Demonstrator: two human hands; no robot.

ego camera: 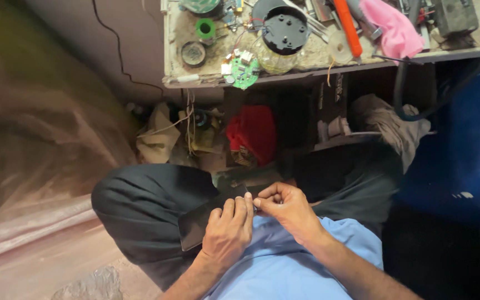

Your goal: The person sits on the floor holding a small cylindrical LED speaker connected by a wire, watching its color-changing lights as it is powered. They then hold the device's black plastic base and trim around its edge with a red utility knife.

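The person sits with knees drawn up, and both hands meet low over the lap, just above the light blue shirt (284, 266). The left hand (228, 230) lies with its fingers curled over the edge of a flat dark panel (198, 219), which rests tilted on the left thigh; this grip seems to keep the panel steady. The right hand (287, 208) is closed in a pinch, thumb against forefinger, touching the upper corner of the same panel. What it pinches is too small to tell.

Beyond the knees, on the floor, there is a red cloth bundle (254, 133) beside crumpled paper and loose wires, pushed under the worktop (318, 58) out of the way.

Farther up, the worktop carries many small parts near its front edge: a round green circuit board (244, 69), a black round housing (281, 25), a green tape roll (205, 28), an orange-handled tool (348, 28) and a pink cloth (395, 28). They lie close together, probably within easy reach.
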